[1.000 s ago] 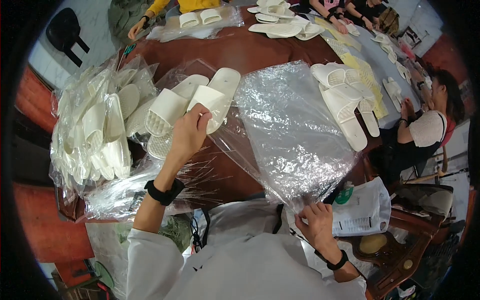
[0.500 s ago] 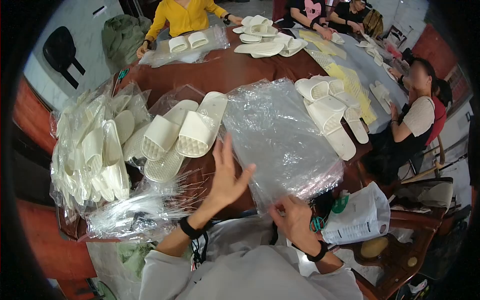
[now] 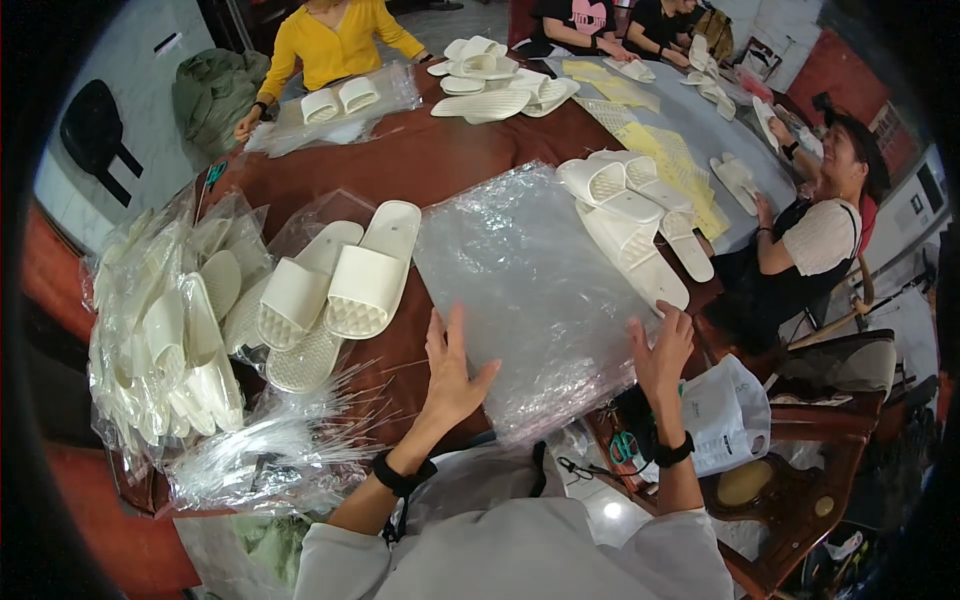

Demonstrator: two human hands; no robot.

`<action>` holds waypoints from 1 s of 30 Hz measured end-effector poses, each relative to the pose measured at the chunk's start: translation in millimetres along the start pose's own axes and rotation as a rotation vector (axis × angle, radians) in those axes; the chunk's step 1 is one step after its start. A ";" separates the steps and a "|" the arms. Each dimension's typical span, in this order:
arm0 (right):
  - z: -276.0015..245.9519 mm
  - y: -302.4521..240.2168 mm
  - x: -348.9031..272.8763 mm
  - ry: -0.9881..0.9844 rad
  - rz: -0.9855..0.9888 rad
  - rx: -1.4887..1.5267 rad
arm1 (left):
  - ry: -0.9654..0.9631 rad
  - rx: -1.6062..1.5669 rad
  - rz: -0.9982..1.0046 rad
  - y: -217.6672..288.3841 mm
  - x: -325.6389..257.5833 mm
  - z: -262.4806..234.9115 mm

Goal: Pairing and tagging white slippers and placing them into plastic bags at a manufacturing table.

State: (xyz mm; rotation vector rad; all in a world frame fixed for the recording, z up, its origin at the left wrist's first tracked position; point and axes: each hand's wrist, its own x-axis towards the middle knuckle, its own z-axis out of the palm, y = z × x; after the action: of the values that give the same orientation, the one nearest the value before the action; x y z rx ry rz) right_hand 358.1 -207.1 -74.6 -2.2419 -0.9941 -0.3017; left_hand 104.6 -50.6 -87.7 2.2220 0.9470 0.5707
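Observation:
A stack of clear plastic bags lies flat on the brown-covered table in front of me. My left hand, fingers spread, is at the stack's near left edge. At the right edge is my right hand, its fingers apart and curved toward the bags. Neither hand grips anything. Left of the stack, white slippers rest partly on one another, soles showing at the near end. More white slippers are piled to the right, beyond my right hand.
Bagged slippers heap up at the left, behind a bundle of thin clear strips. Teal scissors and a white bag sit low right, near a carved wooden chair. Several people work around the far tables.
My right hand has moved from the stack's near edge out to its right edge, and its fingers have spread. The bags lie flatter and straighter. The view has shifted slightly.

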 end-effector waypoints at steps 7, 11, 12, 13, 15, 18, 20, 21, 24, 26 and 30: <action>25.8 30.8 1.8 0.003 0.013 -0.077 | 0.213 -0.841 -0.366 -9.2 8.9 10.4; 29.8 23.1 -0.3 0.029 -0.001 -0.091 | 0.079 -1.074 -0.545 -19.7 32.0 -2.8; 29.0 23.6 -0.7 0.035 0.004 -0.095 | 0.016 -1.099 -0.528 -16.5 37.0 -6.4; 28.8 22.9 -1.4 0.041 0.006 -0.096 | -0.044 -1.121 -0.511 -15.3 39.7 -9.6; 30.1 24.6 -2.5 0.056 -0.003 -0.100 | -0.053 -1.099 -0.516 -16.5 45.2 -6.5; 33.1 26.0 -1.0 0.062 -0.012 -0.111 | -0.004 -0.937 -0.434 -18.3 49.9 -1.2; 32.2 26.1 -0.5 0.059 -0.015 -0.124 | 0.050 -0.804 -0.343 -15.7 50.1 0.9; 31.8 25.7 -0.4 0.059 -0.020 -0.125 | 0.089 -0.922 -0.350 -13.6 49.1 1.1; 31.9 25.4 -1.6 0.044 -0.016 -0.093 | 0.068 -1.109 -0.461 -14.2 48.8 -3.1; 30.6 24.9 -2.0 0.035 -0.009 -0.065 | 0.005 -1.181 -0.560 -16.4 48.1 -9.6; 24.6 15.1 -12.4 -0.097 0.037 -0.006 | 0.137 -1.113 -0.499 -16.5 30.3 -31.1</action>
State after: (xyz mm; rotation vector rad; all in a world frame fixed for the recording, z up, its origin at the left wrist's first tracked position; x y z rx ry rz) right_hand 359.3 -205.7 -106.0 -2.2966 -1.0011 -0.1816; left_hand 97.7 -6.8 -73.6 0.9338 0.8805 0.7584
